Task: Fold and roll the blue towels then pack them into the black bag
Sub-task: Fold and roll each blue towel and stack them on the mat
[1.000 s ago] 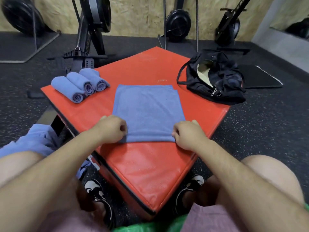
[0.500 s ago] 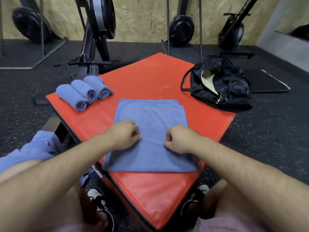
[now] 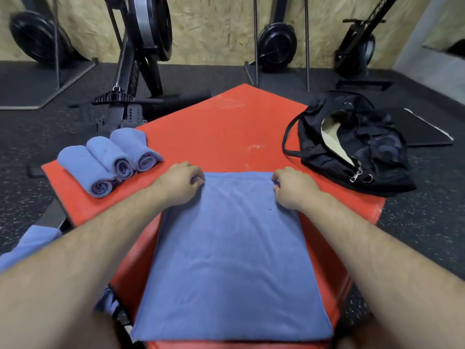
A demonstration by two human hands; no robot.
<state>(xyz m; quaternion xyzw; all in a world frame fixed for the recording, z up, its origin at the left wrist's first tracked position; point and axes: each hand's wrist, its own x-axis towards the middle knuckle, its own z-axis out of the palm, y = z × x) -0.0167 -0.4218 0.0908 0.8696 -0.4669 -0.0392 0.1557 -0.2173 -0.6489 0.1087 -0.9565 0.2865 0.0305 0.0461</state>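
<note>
Head: left grip [image 3: 180, 182], right grip [image 3: 294, 187] (far towel [image 3: 231, 260] corners).

Even indoor light; slight blur; bowed edges

My one view rides on the head, wide-angle, facing forward and down, close over the red mat [image 3: 226, 127]; left hand [image 3: 180, 183] and right hand [image 3: 294, 188] sit mid-frame.

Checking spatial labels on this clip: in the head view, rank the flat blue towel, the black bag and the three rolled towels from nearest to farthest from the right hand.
1. flat blue towel: the right hand pinches its far right corner.
2. black bag: just right of that hand, at the red pad's right corner.
3. rolled towels: at the pad's left edge, beyond the left hand.
</note>
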